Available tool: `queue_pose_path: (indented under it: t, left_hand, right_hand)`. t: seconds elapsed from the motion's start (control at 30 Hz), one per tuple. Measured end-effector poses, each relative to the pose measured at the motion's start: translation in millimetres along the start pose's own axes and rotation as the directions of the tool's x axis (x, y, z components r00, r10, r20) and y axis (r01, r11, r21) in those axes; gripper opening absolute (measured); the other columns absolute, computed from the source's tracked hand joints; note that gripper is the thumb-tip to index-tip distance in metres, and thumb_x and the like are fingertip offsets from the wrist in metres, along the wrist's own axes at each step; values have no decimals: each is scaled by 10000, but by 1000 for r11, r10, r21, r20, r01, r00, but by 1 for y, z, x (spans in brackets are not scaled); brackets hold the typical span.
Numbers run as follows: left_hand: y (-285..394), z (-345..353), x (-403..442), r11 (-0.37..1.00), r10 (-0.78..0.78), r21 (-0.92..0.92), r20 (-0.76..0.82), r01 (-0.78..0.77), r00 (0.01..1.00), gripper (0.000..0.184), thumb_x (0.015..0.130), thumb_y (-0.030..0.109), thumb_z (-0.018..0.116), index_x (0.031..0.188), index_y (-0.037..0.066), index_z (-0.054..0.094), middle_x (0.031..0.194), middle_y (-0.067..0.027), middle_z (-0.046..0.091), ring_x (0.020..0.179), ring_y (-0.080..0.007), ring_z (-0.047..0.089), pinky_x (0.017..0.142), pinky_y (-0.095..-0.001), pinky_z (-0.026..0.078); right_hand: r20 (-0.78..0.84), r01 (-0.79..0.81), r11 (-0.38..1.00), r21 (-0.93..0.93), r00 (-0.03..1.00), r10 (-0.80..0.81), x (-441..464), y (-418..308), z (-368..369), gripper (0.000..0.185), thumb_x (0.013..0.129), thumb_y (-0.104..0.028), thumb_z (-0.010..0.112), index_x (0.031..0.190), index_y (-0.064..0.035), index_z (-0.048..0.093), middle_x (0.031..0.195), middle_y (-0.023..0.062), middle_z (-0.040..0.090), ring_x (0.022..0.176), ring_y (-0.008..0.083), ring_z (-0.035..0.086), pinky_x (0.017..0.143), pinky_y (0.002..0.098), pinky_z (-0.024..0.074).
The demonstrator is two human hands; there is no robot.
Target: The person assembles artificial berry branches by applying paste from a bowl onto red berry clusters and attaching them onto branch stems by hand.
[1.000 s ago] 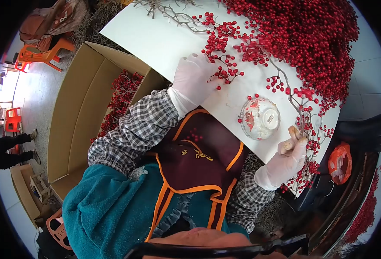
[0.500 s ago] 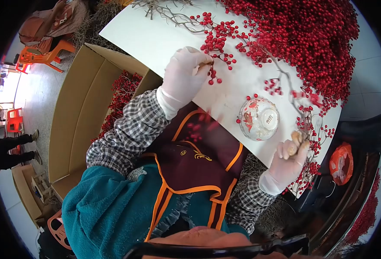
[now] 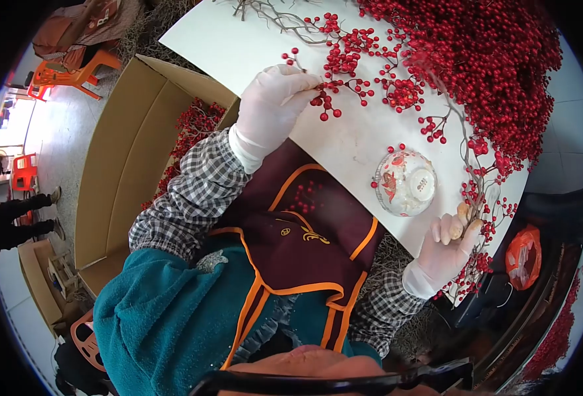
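Observation:
My left hand [image 3: 275, 105], in a pale glove, is pinched on a small red berry sprig [image 3: 329, 105] near the table's front edge. Beyond and beside the fingertips, more berry clusters [image 3: 342, 61] lie over the white table [image 3: 364, 148]. At the table's right corner my right hand [image 3: 451, 247], also gloved, has its thumb and fingertips closed on the stem of a long berry branch [image 3: 479, 181]. The exact grip is partly hidden by berries. Between the hands stands an upturned patterned glass bowl [image 3: 407, 183], with loose berries beside it.
A large heap of red berries [image 3: 489, 66] covers the table's far right. Bare twigs [image 3: 281, 23] lie at the far edge. An open cardboard box [image 3: 123, 158] holding berry branches is at the left. An orange bag [image 3: 523, 257] lies right of the table.
My left hand has moved back from the clusters toward the left and stays pinched. My right hand has shifted slightly down and right with the branch stem. The view has shifted slightly.

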State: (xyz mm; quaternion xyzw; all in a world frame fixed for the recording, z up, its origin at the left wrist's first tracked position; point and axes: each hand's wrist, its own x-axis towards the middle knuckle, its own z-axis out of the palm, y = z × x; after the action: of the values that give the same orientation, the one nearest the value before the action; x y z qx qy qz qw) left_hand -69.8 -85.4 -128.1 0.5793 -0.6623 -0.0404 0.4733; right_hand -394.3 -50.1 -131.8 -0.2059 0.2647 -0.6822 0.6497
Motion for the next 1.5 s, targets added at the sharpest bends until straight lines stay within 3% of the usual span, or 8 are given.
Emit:
queue_pose_path:
  t: [0.23, 0.37, 0.5, 0.67, 0.9, 1.3, 1.33, 1.5]
  left_hand:
    - [-19, 19, 24, 985, 124, -133, 84, -112, 989, 288, 774, -29, 679, 1051, 50, 670, 895, -72, 658, 781, -164, 640, 716, -259, 518]
    - [8, 0, 47, 943, -141, 330, 497, -36, 856, 262, 736, 86, 740, 982, 69, 651, 829, -126, 591, 797, -292, 562, 698, -361, 451]
    - [6, 3, 32, 981, 189, 10, 141, -192, 972, 324, 678, 55, 760, 977, 46, 634, 888, -139, 586, 829, -310, 550, 717, -375, 450]
    - [41, -26, -3, 957, 191, 159, 277, -241, 942, 230, 711, 104, 758, 930, 63, 698, 752, -42, 633, 646, -173, 587, 606, -278, 478]
    - [36, 5, -72, 907, 141, 87, 860, -412, 491, 363, 708, 263, 735, 1016, 117, 610, 822, -61, 547, 760, -237, 568, 683, -362, 455]
    - [18, 2, -56, 893, 369, -74, 684, -444, 630, 241, 691, 196, 751, 894, 106, 655, 765, -22, 602, 683, -233, 549, 658, -352, 439]
    - [19, 0, -42, 865, 476, -115, 493, -488, 728, 309, 690, 150, 739, 985, 101, 660, 810, -24, 617, 689, -234, 556, 666, -355, 454]
    - [-11, 23, 10, 947, 305, -14, 344, -320, 888, 281, 753, 100, 713, 1029, 114, 663, 943, -83, 657, 794, -265, 620, 695, -302, 500]
  right_hand:
    - [78, -13, 1000, 8, 997, 12, 2, -2, -7, 380, 1004, -285, 478, 1130, 74, 463, 736, 6, 461, 574, 79, 370, 537, 226, 313]
    - [126, -47, 993, 105, 992, 33, 3, -4, -9, 350, 1001, -257, 485, 1134, 63, 435, 713, 5, 435, 603, 92, 370, 557, 242, 319]
    - [114, -42, 990, 135, 993, 27, 3, -6, -14, 347, 998, -253, 490, 1130, 63, 432, 706, 9, 424, 602, 100, 366, 566, 255, 322]
    - [112, -47, 990, 132, 993, 32, 3, -6, -19, 365, 994, -239, 495, 1147, 86, 431, 703, 17, 421, 596, 109, 363, 576, 268, 321]
    - [76, -47, 988, 144, 996, 36, 2, -3, -20, 392, 989, -242, 506, 1150, 105, 423, 697, 23, 416, 589, 118, 363, 578, 276, 309]
    - [66, -4, 997, 76, 998, -1, 0, -1, -23, 377, 992, -259, 501, 1139, 82, 432, 695, 12, 432, 562, 98, 364, 560, 260, 311]
    - [80, -14, 997, 77, 997, 8, 0, -1, -24, 374, 993, -262, 501, 1136, 77, 433, 695, 10, 435, 564, 96, 367, 558, 258, 311]
    - [109, -27, 996, 88, 994, 17, 0, -1, -25, 368, 994, -271, 500, 1124, 68, 442, 699, 12, 454, 575, 95, 376, 553, 251, 310]
